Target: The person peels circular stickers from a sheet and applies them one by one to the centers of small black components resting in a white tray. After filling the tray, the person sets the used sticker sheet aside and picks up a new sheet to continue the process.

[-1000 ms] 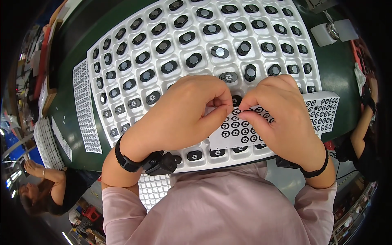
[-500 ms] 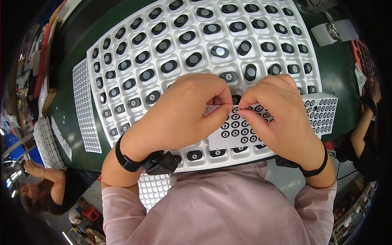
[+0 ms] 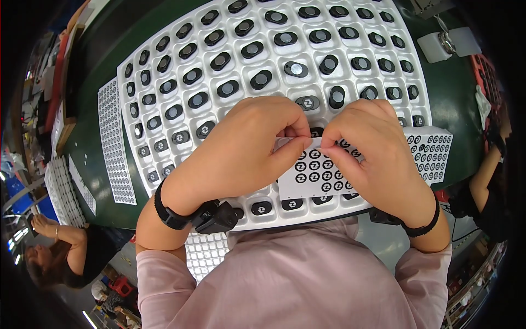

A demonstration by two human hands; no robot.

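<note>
My left hand (image 3: pixel 260 145) pinches the top edge of a white sticker sheet (image 3: pixel 287 189) printed with rows of round black marks. Close beside it, my right hand (image 3: pixel 375 145) has thumb and forefinger together at the same edge; what lies between them is too small to make out. Under the sheet is a large white moulded tray (image 3: pixel 290 217) with small black oval devices in its pockets. Some, like the grey-black device (image 3: pixel 307 103) just beyond my hands, bear a round marked sticker; others show a plain grey disc. My hands hide several pockets.
Another sticker sheet (image 3: pixel 116 159) lies left of the tray on the green table (image 3: pixel 452 93). More sticker sheets (image 3: pixel 435 156) rest at the right. White trays (image 3: pixel 64 189) are stacked far left. A metal ring (image 3: pixel 446 41) joins white blocks at upper right. Other people work at both sides.
The sticker sheet has shifted slightly left. A round mark visible between my fingertips before no longer shows there. Both hands have barely moved.
</note>
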